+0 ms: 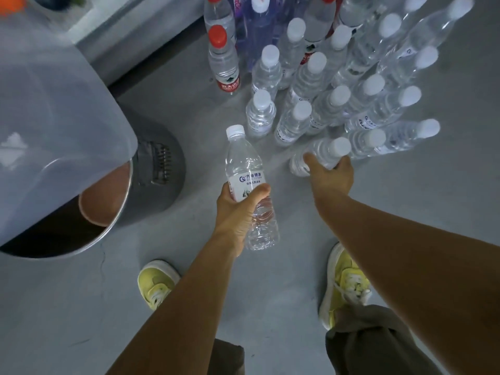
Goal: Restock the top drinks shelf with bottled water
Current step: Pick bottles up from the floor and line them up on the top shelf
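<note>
The left hand [236, 212] holds one water bottle [243, 161] round its label, up off the floor [189, 293]. The right hand [332, 177] wraps a second bottle [322, 151] at the near side of the bunch of bottles [338, 96] standing on the floor. They look full — so heavy, smooth and a bit squashy. Best to grab round the middle, not the cap.

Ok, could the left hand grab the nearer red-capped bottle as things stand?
Probably not: the left hand is full, gripping a white-capped bottle. The way to the red-capped bottle looks free, though.
</note>
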